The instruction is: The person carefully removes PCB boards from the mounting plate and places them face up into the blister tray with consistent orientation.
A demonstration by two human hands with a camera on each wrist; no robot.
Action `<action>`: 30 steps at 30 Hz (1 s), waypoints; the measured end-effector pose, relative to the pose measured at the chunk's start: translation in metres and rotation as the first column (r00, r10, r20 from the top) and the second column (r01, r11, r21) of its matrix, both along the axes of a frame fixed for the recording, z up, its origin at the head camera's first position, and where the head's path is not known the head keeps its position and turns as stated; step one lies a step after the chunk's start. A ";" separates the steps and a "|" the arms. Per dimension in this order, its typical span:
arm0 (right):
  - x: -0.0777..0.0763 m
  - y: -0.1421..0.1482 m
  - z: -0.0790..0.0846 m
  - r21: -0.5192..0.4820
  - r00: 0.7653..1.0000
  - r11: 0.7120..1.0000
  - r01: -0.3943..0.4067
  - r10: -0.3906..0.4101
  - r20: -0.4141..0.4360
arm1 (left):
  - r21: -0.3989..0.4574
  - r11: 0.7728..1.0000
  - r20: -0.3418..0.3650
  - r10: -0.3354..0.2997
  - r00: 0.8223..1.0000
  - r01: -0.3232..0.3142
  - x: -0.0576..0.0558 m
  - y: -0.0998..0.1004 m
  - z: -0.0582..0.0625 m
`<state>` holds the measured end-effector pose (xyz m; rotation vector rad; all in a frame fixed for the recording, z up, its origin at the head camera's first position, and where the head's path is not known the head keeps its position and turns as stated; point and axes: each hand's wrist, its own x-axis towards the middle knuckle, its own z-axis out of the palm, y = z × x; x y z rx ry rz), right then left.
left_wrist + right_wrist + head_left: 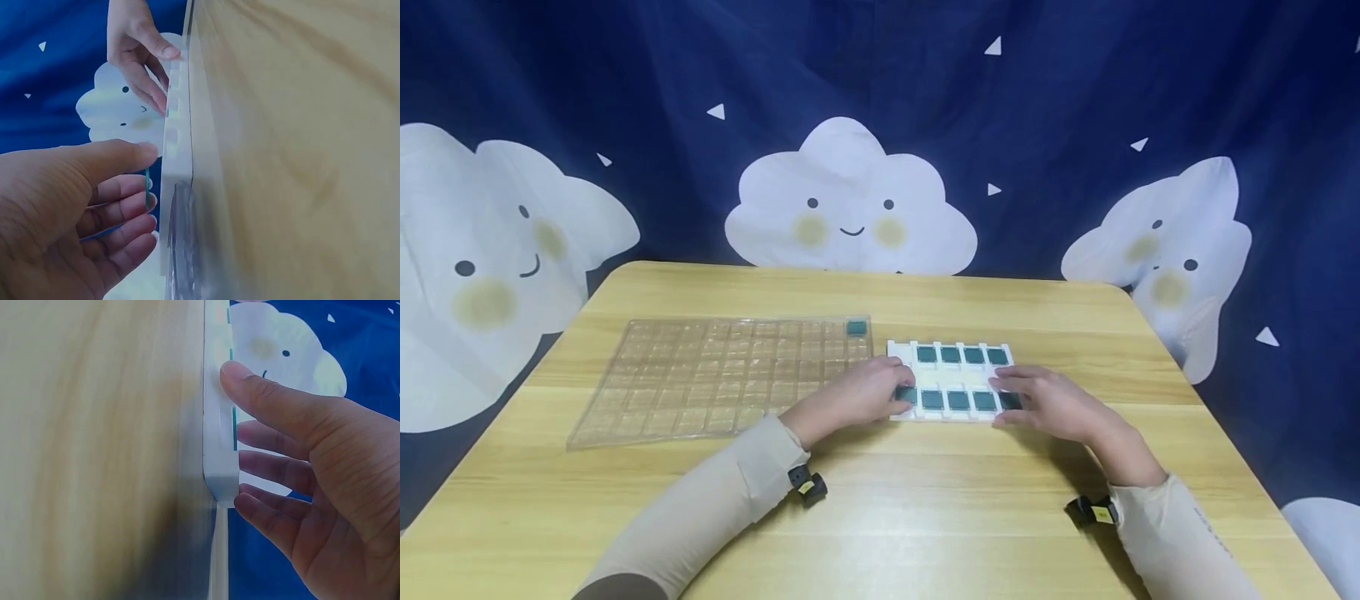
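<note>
My left hand pinches a thin dark-green square piece between thumb and fingertips. It holds this piece over the left end of the front row of a white slotted tray. Seen edge-on in the left wrist view, the piece stands just off the tray's face. At the tray's right end my right hand rests with spread, gently bent fingers, its thumb against the front edge. More green squares sit in the tray's two rows; the right hand partly covers the rightmost front one.
Left of the white tray lies a large clear plastic tray divided into many small cells. One green square sits in its far right corner cell. Both trays rest on a wooden table, with a dark blue cloud-print curtain behind it.
</note>
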<state>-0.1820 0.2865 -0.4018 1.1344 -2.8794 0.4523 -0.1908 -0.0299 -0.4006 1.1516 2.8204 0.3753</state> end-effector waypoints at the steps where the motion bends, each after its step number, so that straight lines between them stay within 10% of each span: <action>1: 0.000 0.000 0.000 -0.003 1.000 1.000 0.000 0.000 -0.005 | 0.007 1.000 0.008 0.003 1.000 -0.003 -0.001 0.000 0.001; 30: 0.000 0.000 0.001 0.008 1.000 1.000 0.012 -0.012 -0.009 | 0.131 0.966 0.087 0.214 0.973 -0.224 -0.051 -0.046 0.025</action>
